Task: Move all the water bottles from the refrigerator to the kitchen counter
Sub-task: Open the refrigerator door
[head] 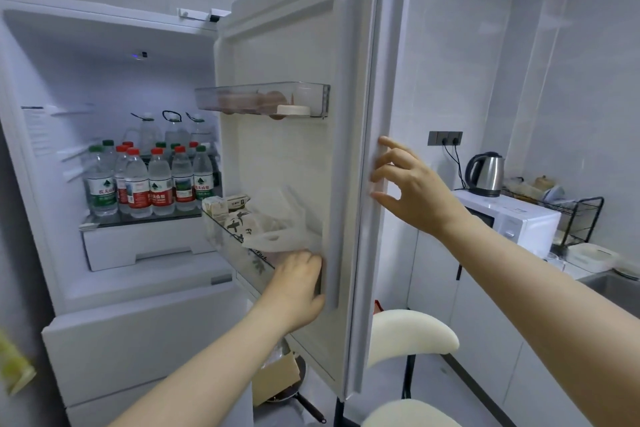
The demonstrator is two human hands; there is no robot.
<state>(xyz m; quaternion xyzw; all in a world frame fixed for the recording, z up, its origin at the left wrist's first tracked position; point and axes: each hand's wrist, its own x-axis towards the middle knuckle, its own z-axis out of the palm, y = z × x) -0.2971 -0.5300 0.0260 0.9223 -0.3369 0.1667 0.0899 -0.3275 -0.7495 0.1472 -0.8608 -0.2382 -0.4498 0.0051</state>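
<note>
Bottles, red and green labels reading 农夫山泉, stand on the fridge shelf. Left hand grips the open door by its inner ridge; right hand, fingers spread, touches its outer edge.

White characters reading 农夫山 stood on the green label of the left front water bottle on the refrigerator shelf. The same brand, 农夫山泉, showed in part on a red-labelled bottle and on a green-labelled bottle at the row's right end. A bag in the bin of the refrigerator door bore large dark characters and the letters "FR", otherwise unreadable. A printed sheet on the inner wall was too blurred to read.
</note>
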